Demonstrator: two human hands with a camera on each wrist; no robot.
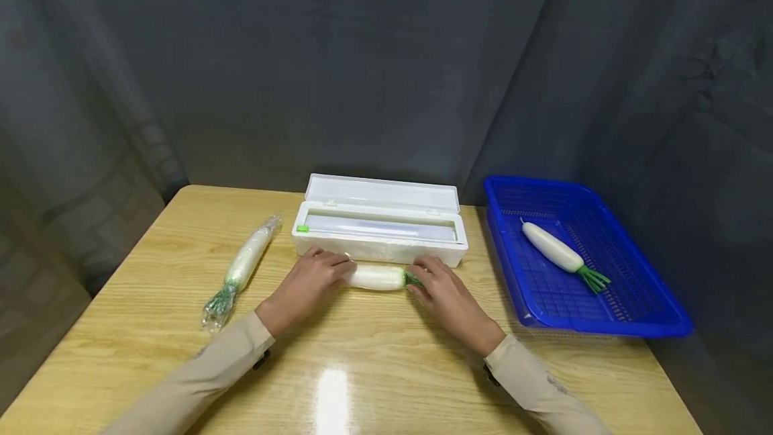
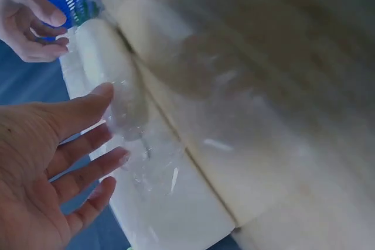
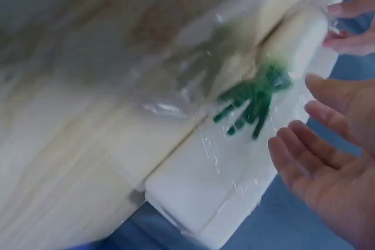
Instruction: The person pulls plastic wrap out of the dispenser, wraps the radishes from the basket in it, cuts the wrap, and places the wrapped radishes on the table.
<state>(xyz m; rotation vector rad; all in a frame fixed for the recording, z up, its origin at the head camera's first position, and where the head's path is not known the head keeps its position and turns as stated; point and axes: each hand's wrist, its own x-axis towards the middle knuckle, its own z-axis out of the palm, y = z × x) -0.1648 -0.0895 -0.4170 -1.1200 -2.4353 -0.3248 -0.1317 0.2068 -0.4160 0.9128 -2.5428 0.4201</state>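
A white radish (image 1: 377, 278) with green leaf stubs (image 3: 255, 95) lies crosswise on the table, clear plastic film (image 3: 214, 153) around it. At its plain tip is my left hand (image 1: 317, 277), thumb and fingers spread apart with the fingertips right at the film in the left wrist view. Over the leafy end, my right hand (image 1: 447, 297) has its fingers loosely bent and apart, beside the leaves. Just behind the radish stands a white cling film box (image 1: 380, 247), lid (image 1: 383, 193) raised, with a film roll (image 1: 380, 227) inside.
To the left, a second radish (image 1: 250, 257) wrapped in film lies slanted on the wooden table (image 1: 253, 395). A blue plastic basket (image 1: 519, 287) at the right holds an unwrapped radish (image 1: 552, 247). Dark curtains (image 1: 386, 72) hang behind the table.
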